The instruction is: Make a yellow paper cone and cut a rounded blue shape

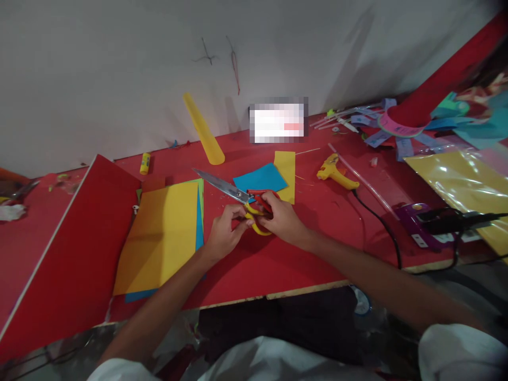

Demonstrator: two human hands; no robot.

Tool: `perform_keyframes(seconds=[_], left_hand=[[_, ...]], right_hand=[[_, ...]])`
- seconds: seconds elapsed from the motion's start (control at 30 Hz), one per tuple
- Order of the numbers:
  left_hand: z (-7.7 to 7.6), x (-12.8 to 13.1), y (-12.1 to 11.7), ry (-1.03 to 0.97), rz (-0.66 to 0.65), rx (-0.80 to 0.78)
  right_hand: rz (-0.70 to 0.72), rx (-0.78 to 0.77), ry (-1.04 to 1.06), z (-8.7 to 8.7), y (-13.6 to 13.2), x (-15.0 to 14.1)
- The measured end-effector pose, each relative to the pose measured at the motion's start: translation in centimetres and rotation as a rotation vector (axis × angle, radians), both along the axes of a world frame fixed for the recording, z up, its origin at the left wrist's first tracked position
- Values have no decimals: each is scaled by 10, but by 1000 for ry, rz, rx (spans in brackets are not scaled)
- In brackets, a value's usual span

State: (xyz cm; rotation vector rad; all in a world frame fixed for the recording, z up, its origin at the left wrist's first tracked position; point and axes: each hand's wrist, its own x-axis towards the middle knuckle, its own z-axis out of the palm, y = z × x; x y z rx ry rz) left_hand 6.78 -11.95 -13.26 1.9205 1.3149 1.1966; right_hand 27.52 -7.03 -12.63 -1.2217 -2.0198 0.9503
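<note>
A pair of scissors [222,185] with long metal blades and red and yellow handles is held over the red table, its blades together and pointing up to the left. My right hand [286,217] is closed on the handles. The fingers of my left hand [226,233] pinch at the yellow handle from the other side. Just behind the handles lies a blue piece of paper [260,177], partly over a yellow paper strip [286,164]. To the left of my left hand is a stack of coloured sheets [166,227], yellow on top.
A red board [75,243] stands at the left. Behind are a glue stick [145,164], a yellow paper tube [204,129] and a blurred bright rectangle [277,121]. A yellow glue gun [337,172], a purple power strip [420,227] with cables and a red paper tube [444,79] are at the right.
</note>
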Motion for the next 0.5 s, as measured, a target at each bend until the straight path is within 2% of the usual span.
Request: perform_keyframes(seconds=[0.1, 0.2, 0.3, 0.37, 0.5], left_hand=[[-1, -1, 2, 31, -4, 55], [0, -8, 7, 28, 81, 82], [4, -20, 16, 168, 160, 88], [6, -27, 22, 347, 136, 103], [2, -32, 30, 653, -30, 78]], right_hand=[[-21, 7, 15, -3, 0, -2], [-63, 10, 96, -6, 3, -2], [-118, 8, 137, -7, 9, 2], [-163, 9, 142, -7, 15, 5], [-214, 24, 163, -7, 24, 10]])
